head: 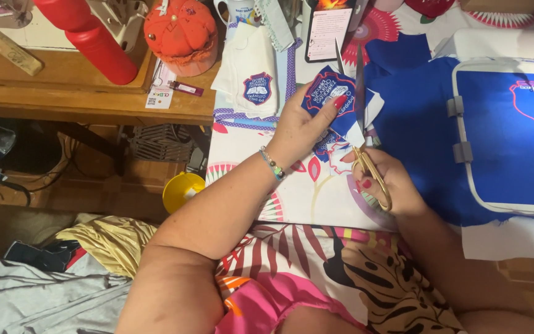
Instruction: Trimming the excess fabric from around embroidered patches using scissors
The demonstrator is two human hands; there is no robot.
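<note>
Trimming blue embroidered fabric patch (329, 93) over floral-cloth worktop (316, 192).
Left hand (304, 124) grip pinched on patch, thumb on top; right hand (387, 179) grip closed through gold-handled scissors (366, 142), blades up beside patch edge. White embroidery hoop (465, 148) right.

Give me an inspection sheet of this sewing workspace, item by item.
Surface: patterned cloth covers the table.
Job's things: blue badge patch held up; gold-handled scissors beside it.
Clutter: white cloth with badge, orange pincushion, red bottle, phone, hoop with blue fabric.
Grips: left hand pinches the patch; right hand in the scissor loops.
Cables: dark wires under the wooden desk.
Surroundings: yellow bowl, heaped clothes on the floor.
</note>
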